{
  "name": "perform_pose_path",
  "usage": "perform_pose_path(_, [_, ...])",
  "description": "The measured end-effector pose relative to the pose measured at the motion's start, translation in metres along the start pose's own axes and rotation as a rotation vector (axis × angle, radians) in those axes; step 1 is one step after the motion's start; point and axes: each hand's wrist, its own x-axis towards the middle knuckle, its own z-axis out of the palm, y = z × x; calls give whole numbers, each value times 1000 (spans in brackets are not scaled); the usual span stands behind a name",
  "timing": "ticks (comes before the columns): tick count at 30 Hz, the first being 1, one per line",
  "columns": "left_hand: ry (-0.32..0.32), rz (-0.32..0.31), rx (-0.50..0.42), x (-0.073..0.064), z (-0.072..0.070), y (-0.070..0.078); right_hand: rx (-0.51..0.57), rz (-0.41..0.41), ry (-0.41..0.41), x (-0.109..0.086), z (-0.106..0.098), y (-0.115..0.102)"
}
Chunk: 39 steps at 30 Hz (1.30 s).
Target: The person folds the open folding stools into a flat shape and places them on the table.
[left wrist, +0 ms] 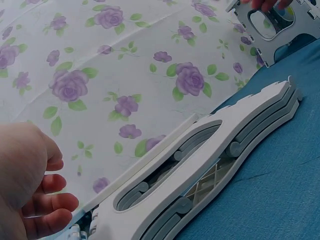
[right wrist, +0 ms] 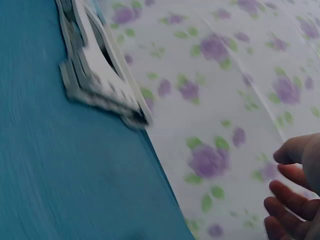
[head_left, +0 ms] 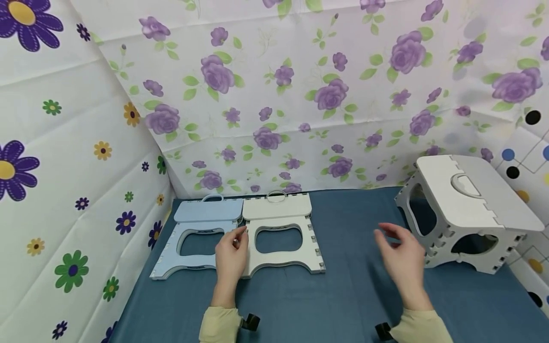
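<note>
Two folding step stools lie folded flat side by side, a light blue one [head_left: 210, 211] on the left and a white one [head_left: 279, 207] to its right. Over the seam between them hovers my left hand [head_left: 230, 257], fingers loosely bent and holding nothing. In the left wrist view the white stool's layered legs [left wrist: 200, 156] stretch away from that hand [left wrist: 25, 180]. My right hand [head_left: 403, 262] is in the air just left of an unfolded white step stool [head_left: 442, 190], its fingers relaxed with nothing in them. The right wrist view shows those spread fingers [right wrist: 290, 200].
A dark blue cloth [head_left: 351, 228] covers the table. Behind it hangs a white sheet [head_left: 257, 43] with purple roses, and a flower-patterned sheet [head_left: 86, 181] closes the left side. A sheet with coloured dots [head_left: 525, 147] stands at the right, beside the unfolded stool.
</note>
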Motion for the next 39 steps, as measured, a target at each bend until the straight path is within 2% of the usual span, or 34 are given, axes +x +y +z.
perform_pose_path(3, [3,4,-10,0,-1,0,3,22,144,2,-20,9])
perform_pose_path(7, [9,11,-10,0,-1,0,-13,91,282,4,-42,24])
perform_pose_path(12, [9,3,-17,0,0,-1,-33,244,391,3,-64,46])
perform_pose_path(14, [9,7,-23,0,0,-2,-41,326,404,2,-69,53])
perform_pose_path(17, [-4,44,-26,0,-1,-2,-51,408,383,1,-72,61])
perform_pose_path(19, [-27,81,-40,0,-1,-2,-63,435,331,1,-73,64])
perform_pose_path(22, [-77,139,-89,0,-4,0,-88,418,246,4,-72,66])
perform_pose_path(25, [-126,172,-128,0,-5,3,-99,386,187,9,-67,66])
perform_pose_path(28, [-152,182,-134,1,-4,4,-79,390,159,12,-62,66])
perform_pose_path(35, [-164,178,-141,1,-3,5,36,498,69,18,-60,65])
perform_pose_path(39, [-161,174,-138,-1,-4,4,71,499,45,22,-60,65])
